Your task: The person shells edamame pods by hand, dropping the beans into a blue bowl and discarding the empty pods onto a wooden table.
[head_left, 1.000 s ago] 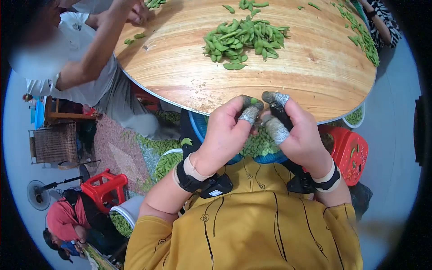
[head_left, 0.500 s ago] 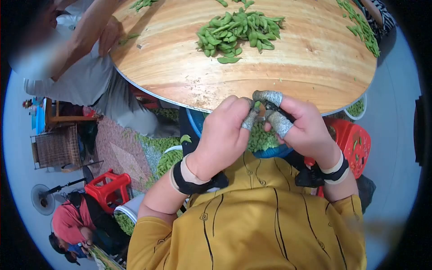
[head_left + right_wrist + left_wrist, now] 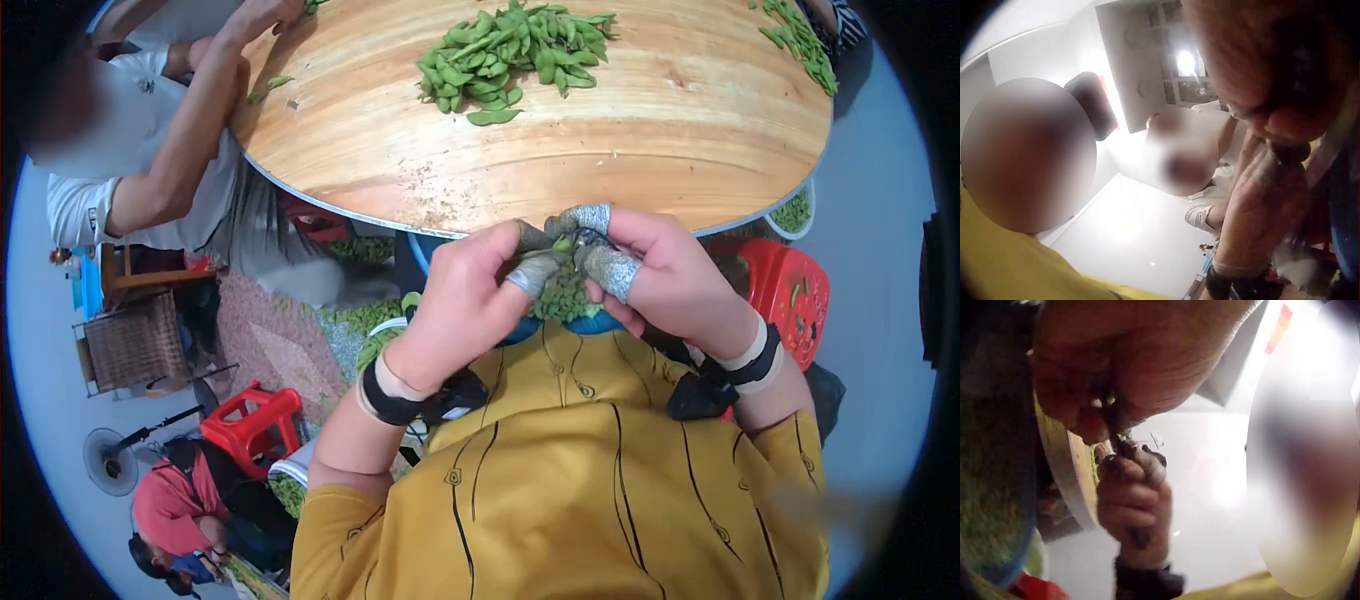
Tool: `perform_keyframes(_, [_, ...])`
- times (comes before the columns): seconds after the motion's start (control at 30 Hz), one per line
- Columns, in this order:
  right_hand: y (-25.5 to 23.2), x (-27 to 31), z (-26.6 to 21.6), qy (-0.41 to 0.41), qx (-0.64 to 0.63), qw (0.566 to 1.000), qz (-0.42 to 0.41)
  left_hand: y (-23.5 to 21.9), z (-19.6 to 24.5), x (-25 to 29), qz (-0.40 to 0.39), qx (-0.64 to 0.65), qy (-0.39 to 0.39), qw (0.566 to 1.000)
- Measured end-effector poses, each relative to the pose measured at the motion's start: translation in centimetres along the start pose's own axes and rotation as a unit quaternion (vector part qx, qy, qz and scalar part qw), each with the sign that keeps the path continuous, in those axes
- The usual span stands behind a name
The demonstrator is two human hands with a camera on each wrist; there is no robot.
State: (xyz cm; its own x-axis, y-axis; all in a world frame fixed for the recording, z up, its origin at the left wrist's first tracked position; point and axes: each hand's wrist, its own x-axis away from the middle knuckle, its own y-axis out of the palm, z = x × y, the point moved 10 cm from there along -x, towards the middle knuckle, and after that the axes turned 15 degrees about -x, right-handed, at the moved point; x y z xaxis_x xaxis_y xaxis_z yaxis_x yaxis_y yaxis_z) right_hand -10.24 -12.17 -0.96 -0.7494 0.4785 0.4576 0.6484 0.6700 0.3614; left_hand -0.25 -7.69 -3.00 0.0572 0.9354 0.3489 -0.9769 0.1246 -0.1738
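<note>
Both hands meet over a blue basin (image 3: 598,322) of shelled green beans (image 3: 560,298), with grey tape wrapped round thumbs and forefingers. My left hand (image 3: 460,300) pinches a green soybean pod (image 3: 563,243) between thumb and forefinger, its end showing at the tips. Right against it, my right hand (image 3: 665,262) has its taped thumb and forefinger around a small black object (image 3: 1300,62), which runs back into the palm; its kind is hidden by the fingers. In the left wrist view, the right hand (image 3: 1135,503) shows curled fingers meeting the left fingertips.
A heap of pods (image 3: 510,60) lies on the round wooden table (image 3: 540,165) ahead. Red stools stand at the right (image 3: 790,300) and left (image 3: 250,425). A person in white (image 3: 150,150) sits at the table's left; a bucket (image 3: 793,215) is under its right edge.
Both hands have shifted slightly left and stay together at the fingertips. The head view has turned a little, so the pod heap sits higher and further left.
</note>
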Motion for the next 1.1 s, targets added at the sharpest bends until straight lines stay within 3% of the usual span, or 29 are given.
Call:
perform_keyframes(0.03, [0.0,0.0,0.1,0.001,-0.003,1.000,0.000,-1.5,3.1,0.6,0.135,-0.254,0.152,0.946])
perform_keyframes(0.07, [0.1,-0.1,0.2,0.005,0.000,1.000,-0.004,-0.7,6.3,2.6,0.253,-0.481,0.289,0.788])
perform_keyframes(0.1, [0.3,-0.1,0.4,0.007,0.004,1.000,-0.008,-0.2,6.8,3.1,0.268,-0.532,0.293,0.748])
perform_keyframes(0.2, [-0.3,0.0,0.3,0.000,0.033,0.999,0.031,0.6,7.0,3.1,0.274,-0.569,0.303,0.714])
perform_keyframes(0.27, [-0.4,0.0,0.2,-0.018,0.026,0.999,0.019,0.7,7.2,3.1,0.269,-0.566,0.305,0.717])
perform_keyframes(0.33, [-0.5,0.1,0.3,-0.034,0.021,0.999,0.008,-0.1,6.1,2.3,0.237,-0.463,0.294,0.802])
perform_keyframes(0.37, [-0.6,0.2,0.5,-0.041,0.008,0.999,-0.009,-0.2,6.3,2.5,0.234,-0.464,0.296,0.801])
perform_keyframes(0.4, [-0.5,0.2,0.7,-0.048,-0.004,0.998,-0.026,-1.2,3.1,0.6,0.111,-0.165,0.144,0.969])
perform_keyframes(0.43, [-0.6,0.3,0.8,-0.049,-0.005,0.998,-0.025,1.0,-0.2,0.3,-0.028,0.161,-0.032,0.986])
perform_keyframes(0.47, [-0.4,0.4,1.3,-0.035,-0.021,0.999,-0.031,1.0,-0.2,0.4,-0.029,0.160,-0.032,0.986])
perform_keyframes(0.53, [-0.4,0.6,1.8,-0.021,-0.036,0.998,-0.037,2.2,1.1,0.7,-0.099,0.391,-0.001,0.915])
perform_keyframes(0.6, [-0.6,0.8,2.8,0.018,-0.025,0.999,-0.041,2.1,1.0,0.5,-0.103,0.379,0.022,0.919])
perform_keyframes(0.63, [-0.7,0.9,2.8,0.019,-0.024,0.999,-0.043,1.8,0.5,0.3,-0.069,0.263,0.023,0.962])
perform_keyframes(0.7, [-1.5,1.3,0.2,-0.109,0.128,0.986,0.011,1.4,0.2,0.3,-0.022,0.094,0.028,0.995])
perform_keyframes(0.73, [-1.4,1.4,-0.1,-0.109,0.128,0.986,0.011,1.6,0.3,0.4,-0.022,0.094,0.027,0.995])
perform_keyframes(0.77, [-1.7,1.6,-0.6,-0.114,0.081,0.990,0.036,1.2,1.1,0.6,0.014,0.001,0.064,0.998])
perform_keyframes(0.83, [-2.3,1.9,-1.3,-0.148,0.058,0.985,0.068,0.6,2.1,0.8,0.067,-0.146,0.106,0.981])
perform_keyframes(0.87, [-2.3,1.8,-1.3,-0.148,0.058,0.985,0.068,0.6,1.9,0.6,0.067,-0.146,0.106,0.981])
perform_keyframes(0.93, [-1.6,1.2,-0.3,-0.097,-0.060,0.993,0.024,0.3,5.5,2.1,0.209,-0.373,0.259,0.866])
perform_keyframes(1.1, [-1.4,0.0,0.0,-0.091,-0.066,0.992,0.060,1.1,6.7,2.7,0.233,-0.438,0.250,0.832])
